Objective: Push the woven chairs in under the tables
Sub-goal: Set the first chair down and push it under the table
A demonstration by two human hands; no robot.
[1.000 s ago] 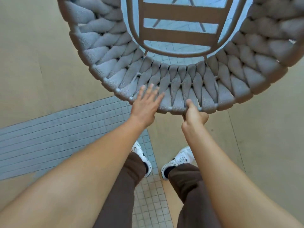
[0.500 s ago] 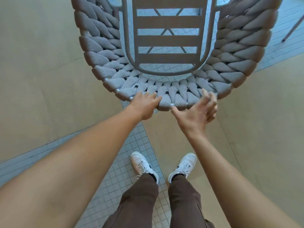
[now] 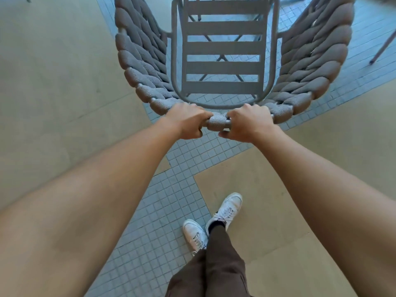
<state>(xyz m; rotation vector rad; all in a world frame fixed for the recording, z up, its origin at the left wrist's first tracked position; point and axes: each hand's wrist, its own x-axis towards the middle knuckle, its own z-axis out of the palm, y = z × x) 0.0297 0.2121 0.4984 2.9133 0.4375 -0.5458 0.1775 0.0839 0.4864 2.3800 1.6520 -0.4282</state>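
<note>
Head view, going near to far: brown trousers [image 3: 216, 269] and white sneakers [image 3: 214, 224] are seen at about 6 o'clock, one foot set ahead of the other, half on the small blue-grey tiled strip [image 3: 154, 221] and half on the beige floor [image 3: 53, 71]. Both forearms are stretched out long and nearly straight, converging toward 12 o'clock. The left hand [image 3: 188, 122] and the right hand [image 3: 246, 123] are both wrapped closed around the top rail of the woven chair [image 3: 218, 121], knuckles up, thumbs tucked under, set close together with just a short bit of woven rope and bare metal tube showing between them. The chair sits dead ahead at 12 o'clock, seen from behind and above, its thick braided sides fanning out toward 10 and 2 o'clock and the slatted seat [image 3: 222, 67] visible beyond the rail. So the step in hand looks like the push itself, with grip set and arms braced. No tabletop can really be made out yet; only thin legs [image 3: 381, 47] are glimpsed at roughly 2 o'clock, and whose they are can't be told. Next up, probably, a steady forward shove is needed, kept square so the chair isn't swung sideways, with a step taken to follow it.
</note>
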